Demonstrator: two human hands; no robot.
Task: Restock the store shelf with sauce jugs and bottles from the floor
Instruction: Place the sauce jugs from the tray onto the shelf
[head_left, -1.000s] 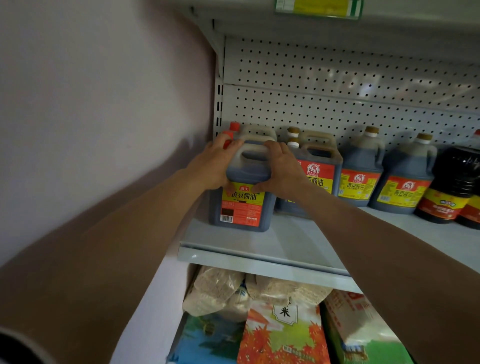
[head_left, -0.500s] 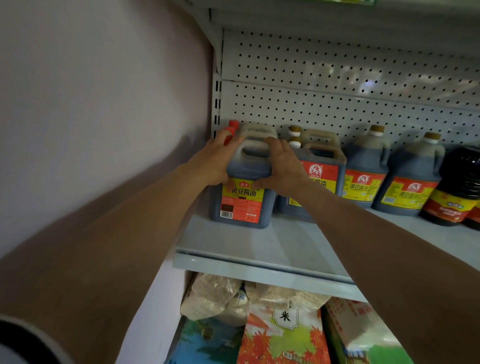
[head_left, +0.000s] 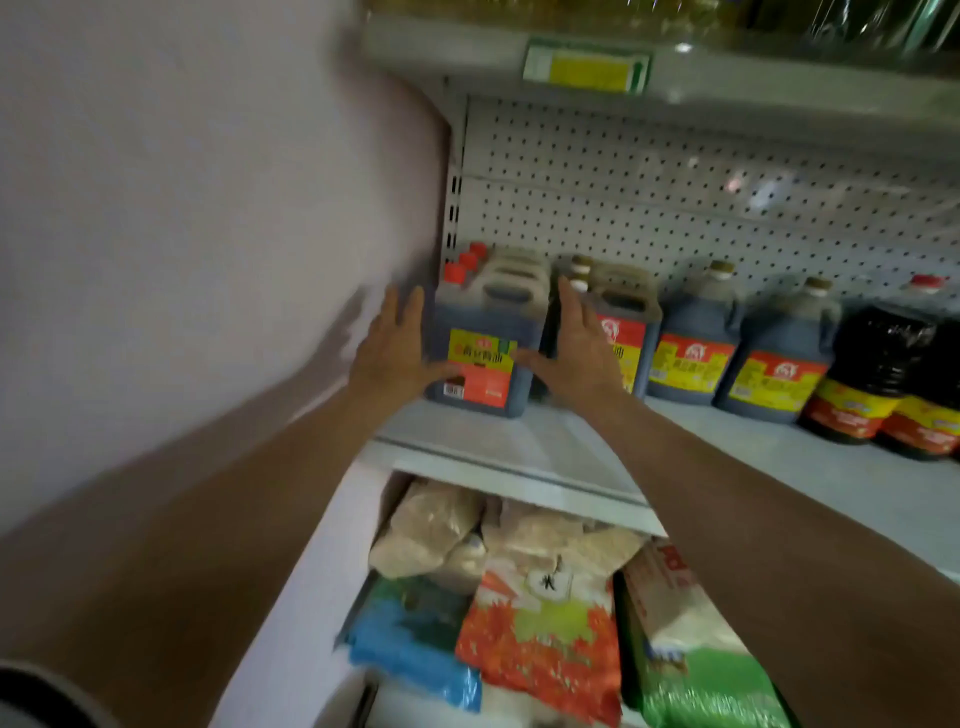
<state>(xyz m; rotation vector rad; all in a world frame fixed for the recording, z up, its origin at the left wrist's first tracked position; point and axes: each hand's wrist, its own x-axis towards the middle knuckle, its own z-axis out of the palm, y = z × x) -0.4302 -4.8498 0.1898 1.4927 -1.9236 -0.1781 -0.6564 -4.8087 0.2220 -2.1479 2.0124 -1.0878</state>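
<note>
A dark sauce jug (head_left: 485, 338) with a red cap and a yellow-and-red label stands at the left end of the grey shelf (head_left: 498, 447), in front of more jugs of its kind. My left hand (head_left: 397, 345) lies flat against its left side, fingers straight. On the jug's right side my right hand (head_left: 574, 343) lies with straight fingers, its thumb across the label's lower edge. Neither hand grips the handle.
To the right stand a jug with a red label (head_left: 623, 332), two rounder jugs (head_left: 696, 343) and dark bottles (head_left: 872, 374). A pink wall (head_left: 208, 208) closes the left. Rice bags (head_left: 540, 639) fill the shelf below. An upper shelf (head_left: 675, 78) hangs overhead.
Both hands have let go of the jug's top handle and slid down to its sides with fingers straightened. The jug now stands farther back on the shelf. The view has tilted upward.
</note>
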